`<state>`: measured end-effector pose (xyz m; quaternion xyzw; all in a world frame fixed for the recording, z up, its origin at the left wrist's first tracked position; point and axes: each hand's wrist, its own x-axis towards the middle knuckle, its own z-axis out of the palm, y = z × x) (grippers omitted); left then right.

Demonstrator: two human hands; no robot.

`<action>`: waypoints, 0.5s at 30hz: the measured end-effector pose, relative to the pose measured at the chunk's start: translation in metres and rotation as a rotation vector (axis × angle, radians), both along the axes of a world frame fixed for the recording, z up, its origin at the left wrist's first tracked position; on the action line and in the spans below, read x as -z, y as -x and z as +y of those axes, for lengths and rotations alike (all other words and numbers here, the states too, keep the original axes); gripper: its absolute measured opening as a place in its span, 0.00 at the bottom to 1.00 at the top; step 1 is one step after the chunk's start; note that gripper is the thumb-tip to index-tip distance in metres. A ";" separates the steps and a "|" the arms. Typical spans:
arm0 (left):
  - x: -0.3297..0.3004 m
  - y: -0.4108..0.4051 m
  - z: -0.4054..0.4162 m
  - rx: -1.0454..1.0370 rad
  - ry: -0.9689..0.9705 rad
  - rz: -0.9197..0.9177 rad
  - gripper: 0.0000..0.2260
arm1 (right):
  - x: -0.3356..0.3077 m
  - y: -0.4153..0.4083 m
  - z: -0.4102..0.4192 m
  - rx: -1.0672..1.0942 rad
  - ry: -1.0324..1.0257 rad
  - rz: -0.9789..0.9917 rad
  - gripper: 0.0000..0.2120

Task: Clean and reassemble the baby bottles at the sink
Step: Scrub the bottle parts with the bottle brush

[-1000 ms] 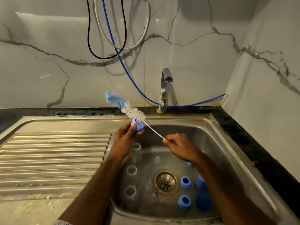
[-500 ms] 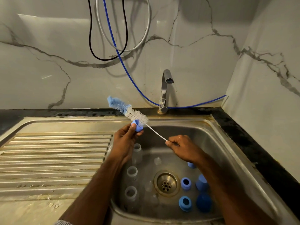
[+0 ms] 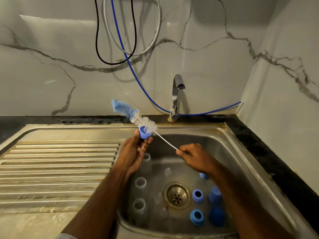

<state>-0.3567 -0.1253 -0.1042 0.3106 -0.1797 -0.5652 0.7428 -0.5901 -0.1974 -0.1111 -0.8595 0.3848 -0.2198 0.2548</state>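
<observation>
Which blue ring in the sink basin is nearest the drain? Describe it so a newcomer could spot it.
Start at the brass drain in the sink basin. Just right of it stands a light blue collar ring, hole up. The other open ring is darker and nearer the camera.

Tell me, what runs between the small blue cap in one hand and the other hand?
In the head view, only the bottle brush's thin white wire handle spans from the blue cap in the left hand to the right hand.

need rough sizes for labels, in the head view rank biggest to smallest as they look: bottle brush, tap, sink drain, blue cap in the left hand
1. bottle brush, the longest span, head plus wire handle
2. tap
3. sink drain
4. blue cap, held by the left hand

The drain sits nearer the camera than the tap, so that pair is unsure.
</observation>
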 end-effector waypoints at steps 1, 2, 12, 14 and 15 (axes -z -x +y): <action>-0.001 0.001 0.000 0.009 -0.015 0.037 0.21 | -0.001 -0.001 0.002 -0.030 -0.002 0.006 0.18; 0.000 0.002 0.000 0.018 -0.030 0.036 0.22 | -0.001 -0.002 0.004 -0.054 0.002 0.017 0.17; 0.009 0.000 -0.004 0.058 0.032 -0.301 0.12 | 0.002 -0.014 0.008 0.069 0.064 0.000 0.17; 0.009 0.000 -0.004 0.021 0.067 -0.310 0.12 | 0.000 -0.017 0.011 0.016 0.013 0.008 0.18; 0.009 -0.001 -0.005 -0.005 0.070 -0.263 0.12 | -0.002 -0.016 0.011 -0.026 -0.018 0.012 0.19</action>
